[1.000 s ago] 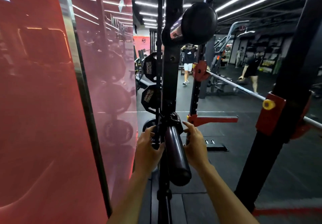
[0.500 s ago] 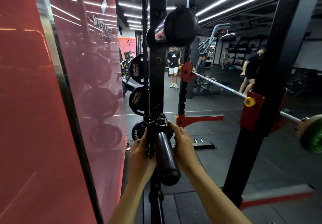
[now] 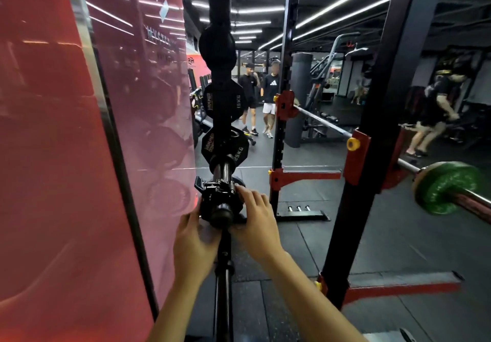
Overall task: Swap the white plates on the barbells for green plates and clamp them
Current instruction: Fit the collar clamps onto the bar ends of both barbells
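A black barbell clamp (image 3: 216, 191) sits near the free end of a dark storage peg (image 3: 222, 212) that sticks out toward me from a black rack upright (image 3: 220, 57). My left hand (image 3: 192, 243) grips the clamp's left side, its fingertips hidden behind it. My right hand (image 3: 256, 220) grips the clamp's right side, fingers curled over its top. At the far right a green plate (image 3: 446, 187) sits on the barbell sleeve. The barbell (image 3: 321, 122) rests in red hooks on the squat rack.
A red glossy wall (image 3: 66, 155) stands close on my left. Black hex plates (image 3: 224, 99) hang on the upright above the peg. A black rack post (image 3: 372, 155) with a red hook stands to my right. Three people are farther back in the gym.
Both hands have come from the base of the peg toward its free end, bringing the clamp along. The view has swung right, so the green plate shows more fully.
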